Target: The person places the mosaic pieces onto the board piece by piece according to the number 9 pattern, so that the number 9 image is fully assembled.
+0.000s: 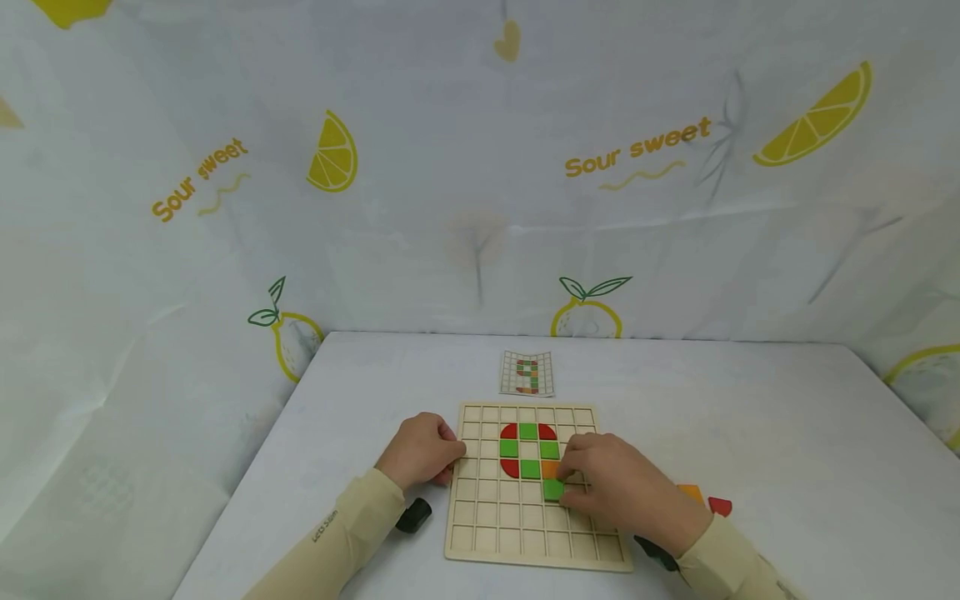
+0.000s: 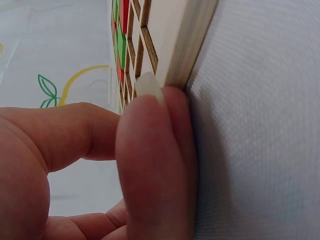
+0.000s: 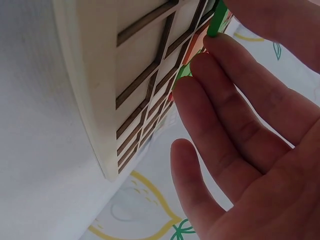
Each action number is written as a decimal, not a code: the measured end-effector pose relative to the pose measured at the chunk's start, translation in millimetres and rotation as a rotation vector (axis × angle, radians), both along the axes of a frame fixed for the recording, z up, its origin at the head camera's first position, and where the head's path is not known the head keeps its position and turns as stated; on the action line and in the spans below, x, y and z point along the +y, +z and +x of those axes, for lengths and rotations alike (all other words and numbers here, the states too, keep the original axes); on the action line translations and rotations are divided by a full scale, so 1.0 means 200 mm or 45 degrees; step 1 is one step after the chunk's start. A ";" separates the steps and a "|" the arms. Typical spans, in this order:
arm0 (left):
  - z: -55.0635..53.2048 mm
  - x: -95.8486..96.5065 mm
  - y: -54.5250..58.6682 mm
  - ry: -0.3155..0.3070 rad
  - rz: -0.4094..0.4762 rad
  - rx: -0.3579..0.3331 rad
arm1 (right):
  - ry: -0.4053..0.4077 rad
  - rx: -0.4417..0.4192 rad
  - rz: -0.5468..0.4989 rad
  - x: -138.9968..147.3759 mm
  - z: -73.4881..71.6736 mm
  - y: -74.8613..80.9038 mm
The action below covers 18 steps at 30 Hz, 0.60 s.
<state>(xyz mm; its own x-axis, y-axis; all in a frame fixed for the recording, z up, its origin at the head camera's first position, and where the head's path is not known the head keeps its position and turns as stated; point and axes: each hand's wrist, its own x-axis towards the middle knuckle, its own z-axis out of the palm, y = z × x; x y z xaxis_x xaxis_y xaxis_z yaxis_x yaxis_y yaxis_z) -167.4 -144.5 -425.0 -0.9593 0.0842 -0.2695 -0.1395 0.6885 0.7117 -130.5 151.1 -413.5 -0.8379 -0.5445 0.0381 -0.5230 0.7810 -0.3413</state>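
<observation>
A wooden grid board (image 1: 495, 540) lies flat on the table, with red, green and orange tiles set in several of its cells. My left hand (image 1: 422, 450) pinches the board's left edge; in the left wrist view the thumb (image 2: 150, 145) lies against that rim. Over the board's right half, my right hand (image 1: 618, 487) holds a green square tile (image 1: 553, 490) between thumb and index finger, just below an orange tile (image 1: 550, 470). The same green tile (image 3: 217, 20) shows between the fingertips in the right wrist view, where the other fingers are extended.
A printed pattern card (image 1: 527, 373) lies behind the board. Orange (image 1: 690, 492) and red (image 1: 720, 506) loose tiles lie right of the board, partly behind the right wrist. A dark object (image 1: 414, 515) is beside the left sleeve. A lemon-print cloth (image 1: 420, 250) hangs behind the table.
</observation>
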 end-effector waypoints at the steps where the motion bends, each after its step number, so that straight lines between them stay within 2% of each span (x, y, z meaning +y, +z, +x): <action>1: 0.00 0.00 0.00 0.001 0.001 -0.001 | -0.004 -0.003 0.006 0.00 0.00 0.00; 18: 0.00 0.00 0.00 0.006 -0.003 -0.004 | 0.010 0.007 0.005 0.00 0.00 -0.01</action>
